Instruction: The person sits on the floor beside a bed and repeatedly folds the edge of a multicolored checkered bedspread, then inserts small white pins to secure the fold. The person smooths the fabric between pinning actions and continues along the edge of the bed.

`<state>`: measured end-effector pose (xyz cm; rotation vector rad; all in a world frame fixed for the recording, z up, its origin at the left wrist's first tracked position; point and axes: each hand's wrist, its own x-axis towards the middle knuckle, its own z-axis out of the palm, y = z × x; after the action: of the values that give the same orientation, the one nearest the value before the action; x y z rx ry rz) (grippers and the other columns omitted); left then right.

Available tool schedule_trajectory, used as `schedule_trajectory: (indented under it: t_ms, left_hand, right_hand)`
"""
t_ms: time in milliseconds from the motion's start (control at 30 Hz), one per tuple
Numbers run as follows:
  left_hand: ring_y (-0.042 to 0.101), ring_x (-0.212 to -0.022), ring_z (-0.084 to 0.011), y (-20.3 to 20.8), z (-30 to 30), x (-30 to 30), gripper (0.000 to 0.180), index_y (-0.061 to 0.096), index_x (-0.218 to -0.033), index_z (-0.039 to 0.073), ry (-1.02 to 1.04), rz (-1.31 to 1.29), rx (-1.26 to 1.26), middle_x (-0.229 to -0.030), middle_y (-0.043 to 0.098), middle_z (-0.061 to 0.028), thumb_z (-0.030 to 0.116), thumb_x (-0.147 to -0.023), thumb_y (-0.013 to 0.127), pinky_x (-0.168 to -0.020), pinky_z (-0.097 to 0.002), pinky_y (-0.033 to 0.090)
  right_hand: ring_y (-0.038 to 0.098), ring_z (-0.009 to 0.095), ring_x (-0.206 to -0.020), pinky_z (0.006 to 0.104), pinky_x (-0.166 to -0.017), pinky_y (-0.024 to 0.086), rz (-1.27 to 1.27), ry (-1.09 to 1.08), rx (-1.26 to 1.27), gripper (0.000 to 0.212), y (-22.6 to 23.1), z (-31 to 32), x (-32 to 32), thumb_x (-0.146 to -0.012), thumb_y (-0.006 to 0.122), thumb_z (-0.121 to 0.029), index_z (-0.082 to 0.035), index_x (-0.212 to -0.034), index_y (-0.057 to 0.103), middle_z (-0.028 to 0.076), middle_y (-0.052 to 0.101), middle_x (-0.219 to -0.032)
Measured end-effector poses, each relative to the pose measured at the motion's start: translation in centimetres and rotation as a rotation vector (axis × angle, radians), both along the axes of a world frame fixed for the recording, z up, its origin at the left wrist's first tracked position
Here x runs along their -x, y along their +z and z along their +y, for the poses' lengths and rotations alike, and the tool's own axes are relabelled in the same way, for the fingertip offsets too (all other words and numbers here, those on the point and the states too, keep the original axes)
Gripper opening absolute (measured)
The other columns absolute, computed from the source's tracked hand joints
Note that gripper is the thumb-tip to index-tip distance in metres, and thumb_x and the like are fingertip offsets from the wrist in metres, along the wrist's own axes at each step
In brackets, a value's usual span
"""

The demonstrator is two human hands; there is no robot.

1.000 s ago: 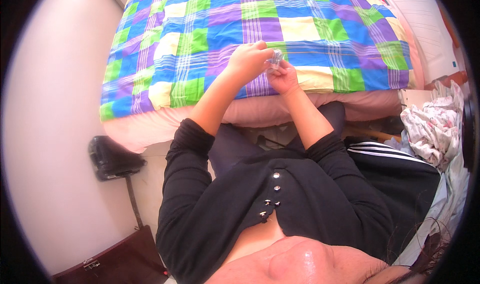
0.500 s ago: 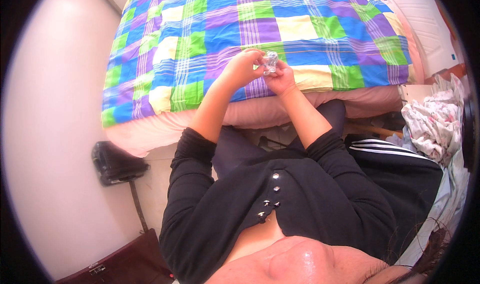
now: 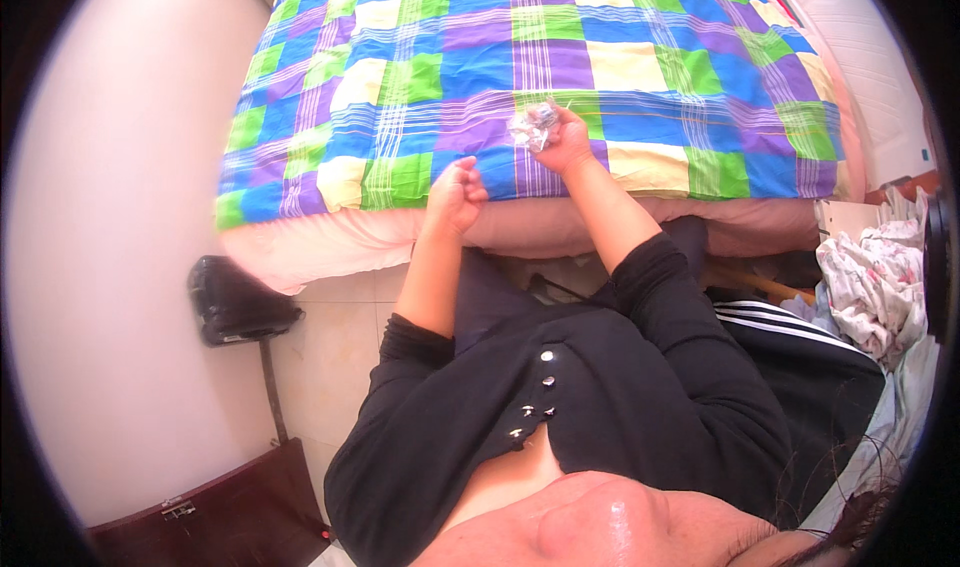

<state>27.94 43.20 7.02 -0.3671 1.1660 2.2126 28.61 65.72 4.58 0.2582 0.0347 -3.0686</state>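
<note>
Above the near part of the checked bedcover, my right hand is closed on a small bundle of crumpled, shiny clear plastic. The bundle juts out to the left of the fingers, and what it may contain is too small to tell. Lower and to the left, my left hand is apart from the bundle, over the cover's near edge. Its fingers are curled in, and whatever may be inside them is hidden.
A pink sheet hangs along the bed's near side. At the left by the wall is a black object on a thin post, with a dark red case below. Bunched floral cloth and black striped fabric lie at the right.
My left hand has come off the plastic bundle and moved down, toward me, with its fingers curled. The right hand still holds the bundle, which now spreads further left. The view has shifted slightly.
</note>
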Motion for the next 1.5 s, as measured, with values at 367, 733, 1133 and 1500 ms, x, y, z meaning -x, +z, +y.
schedule_trajectory:
  t_ms: [367,733,1133,1500]
  left_hand:
    - [0.033,-0.041,-0.0051,0.1,4.7,2.5,0.017,0.056,-0.092,0.013,-0.197,-0.066,-0.083,-0.06,0.045,0.0043,0.029,-0.098,0.057,-0.035,-0.02,0.023]
    - [0.034,-0.047,-0.005,-0.1,6.5,0.6,0.016,0.054,-0.099,0.011,-0.024,0.258,0.305,-0.062,0.041,0.006,0.022,-0.092,0.063,-0.039,-0.0229,0.026]
    - [0.034,-0.055,-0.0032,-4.9,3.5,-10.6,0.032,0.06,-0.114,0.011,-0.527,-0.087,0.268,-0.069,0.043,0.0083,0.039,-0.097,0.059,-0.05,-0.0195,0.028]
    - [0.036,-0.06,-0.0025,5.1,12.2,-15.7,0.019,0.06,-0.101,0.009,-0.906,0.338,0.044,-0.072,0.044,0.0078,0.027,-0.101,0.055,-0.053,-0.0186,0.03]
  right_hand:
    - [0.041,0.011,-0.044,0.0223,-0.039,0.033,-0.107,0.057,-0.431,0.017,0.3,-2.8,1.8,-0.094,0.054,-0.019,-0.004,-0.095,0.061,0.007,0.064,-0.082]
    - [0.031,0.003,-0.043,0.02,-0.04,0.022,-0.223,-0.13,-1.092,0.009,2.7,4.7,-13.2,-0.099,0.053,-0.017,-0.01,-0.094,0.055,0.005,0.064,-0.09]
    - [0.027,-0.001,-0.045,0.0186,-0.041,0.018,-0.347,-0.168,-1.143,0.01,1.6,7.8,-25.6,-0.099,0.055,-0.016,-0.009,-0.093,0.058,-0.011,0.035,-0.06]
    - [0.051,0.002,-0.075,0.0185,-0.068,0.04,-0.106,-0.162,-1.22,0.01,6.7,5.7,-27.4,-0.097,0.06,-0.011,-0.003,-0.092,0.064,-0.003,0.058,-0.082]
